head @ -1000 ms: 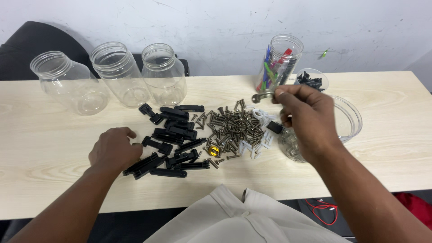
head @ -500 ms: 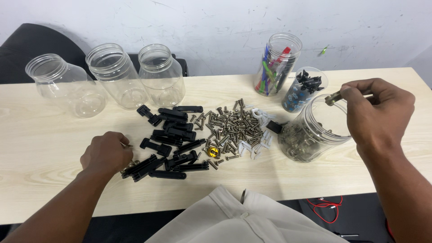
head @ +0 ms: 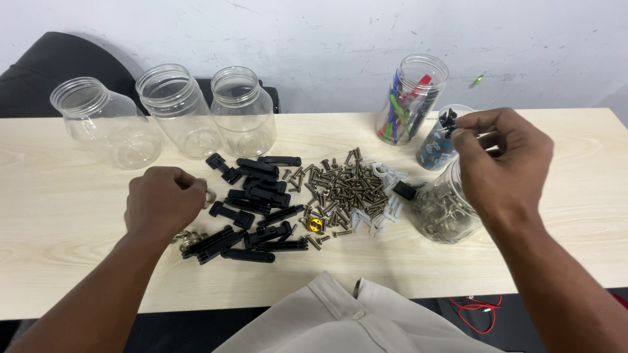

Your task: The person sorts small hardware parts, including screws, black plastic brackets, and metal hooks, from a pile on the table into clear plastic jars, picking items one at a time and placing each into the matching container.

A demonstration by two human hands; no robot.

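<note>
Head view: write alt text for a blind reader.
A person's right hand hovers over a jar of screws, fingers pinched; the left hand rests closed beside black plastic clips. Loose screws cover the table.

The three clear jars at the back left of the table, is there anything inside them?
No, the three clear jars stand open and empty, while the black plastic pieces and screws lie loose on the table.

Right hand (head: 500,163) hides jar (head: 445,212) mouth; fingertip contents too small to tell
</note>
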